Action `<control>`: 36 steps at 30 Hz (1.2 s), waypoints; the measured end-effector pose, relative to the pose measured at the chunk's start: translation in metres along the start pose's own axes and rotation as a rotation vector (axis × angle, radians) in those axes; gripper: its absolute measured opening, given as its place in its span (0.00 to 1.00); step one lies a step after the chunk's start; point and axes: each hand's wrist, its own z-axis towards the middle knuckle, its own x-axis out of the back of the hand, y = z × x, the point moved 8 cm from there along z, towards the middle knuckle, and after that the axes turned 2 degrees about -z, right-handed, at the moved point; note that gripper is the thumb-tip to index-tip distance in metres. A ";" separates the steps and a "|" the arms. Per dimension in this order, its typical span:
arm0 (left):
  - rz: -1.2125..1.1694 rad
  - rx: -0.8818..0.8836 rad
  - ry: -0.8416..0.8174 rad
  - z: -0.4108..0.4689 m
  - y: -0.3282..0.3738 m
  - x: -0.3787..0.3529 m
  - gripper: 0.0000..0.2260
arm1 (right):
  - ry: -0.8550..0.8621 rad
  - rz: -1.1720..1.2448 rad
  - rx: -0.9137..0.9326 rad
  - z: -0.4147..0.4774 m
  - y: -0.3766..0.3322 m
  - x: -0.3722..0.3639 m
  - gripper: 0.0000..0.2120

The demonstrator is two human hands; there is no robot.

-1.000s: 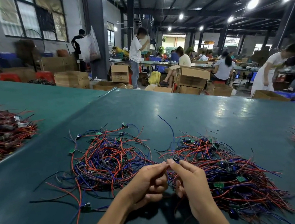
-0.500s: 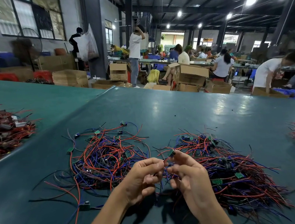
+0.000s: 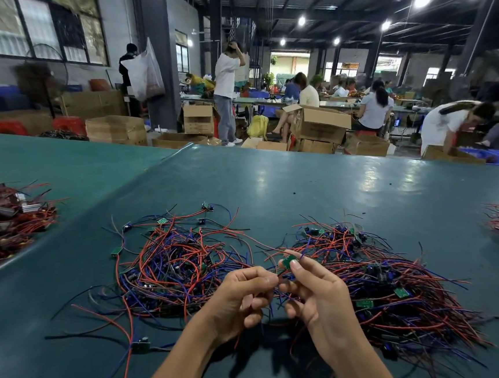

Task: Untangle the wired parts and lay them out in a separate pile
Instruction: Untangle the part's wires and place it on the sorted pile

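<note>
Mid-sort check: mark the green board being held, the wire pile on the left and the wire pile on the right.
green board (image 3: 288, 262): head view, its green face.
left wire pile (image 3: 173, 264): head view, dense middle of the tangle.
right wire pile (image 3: 418, 303): head view, thick red-and-blue middle.

The only camera sat on the head, close above the near edge of the green table (image 3: 302, 184), and looked forward and down across it.

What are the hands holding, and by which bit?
The right hand pinches a small green board by its edge; the left hand pinches the wires beside it.
</note>
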 end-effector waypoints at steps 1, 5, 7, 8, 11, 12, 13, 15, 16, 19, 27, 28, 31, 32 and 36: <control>-0.003 0.005 0.001 0.000 0.000 0.000 0.12 | -0.007 0.004 -0.005 0.000 0.000 0.000 0.13; -0.042 0.038 0.008 -0.003 0.000 -0.001 0.12 | -0.050 -0.031 -0.010 0.001 -0.004 -0.002 0.17; -0.045 0.059 -0.008 -0.005 -0.001 -0.002 0.12 | -0.046 -0.055 -0.006 0.001 -0.006 -0.001 0.15; -0.054 0.066 -0.022 -0.005 -0.002 -0.004 0.12 | -0.025 -0.064 -0.004 0.002 -0.007 0.000 0.12; -0.098 0.081 -0.066 -0.006 -0.002 -0.010 0.11 | 0.051 -0.104 0.014 0.003 -0.010 0.004 0.12; -0.104 0.088 -0.076 -0.006 -0.002 -0.011 0.11 | 0.055 -0.101 0.008 0.003 -0.011 0.003 0.13; -0.107 0.096 -0.084 -0.006 -0.001 -0.012 0.11 | 0.038 -0.079 -0.017 0.003 -0.010 0.001 0.13; -0.136 0.111 -0.113 -0.008 -0.001 -0.013 0.12 | -0.040 -0.006 -0.119 0.002 -0.007 -0.007 0.12; -0.165 0.116 -0.134 -0.009 0.000 -0.014 0.13 | -0.091 0.037 -0.172 0.001 -0.005 -0.011 0.12; -0.245 0.126 -0.196 -0.012 0.001 -0.017 0.13 | -0.204 0.181 -0.223 -0.001 -0.006 -0.019 0.14; -0.261 0.134 -0.231 -0.011 0.000 -0.016 0.14 | 0.024 0.047 0.016 0.003 -0.022 0.005 0.12; -0.252 0.140 -0.233 -0.010 -0.002 -0.015 0.15 | 0.054 0.013 0.051 0.003 -0.026 0.009 0.10; -0.174 0.137 -0.234 -0.008 -0.005 -0.015 0.18 | 0.131 -0.028 0.094 0.002 -0.041 0.028 0.06; -0.150 0.128 -0.226 -0.007 -0.005 -0.014 0.18 | 0.164 -0.051 0.107 0.001 -0.048 0.037 0.06; -0.123 0.077 -0.105 -0.001 -0.008 -0.005 0.21 | 0.299 -0.163 0.158 0.001 -0.079 0.075 0.12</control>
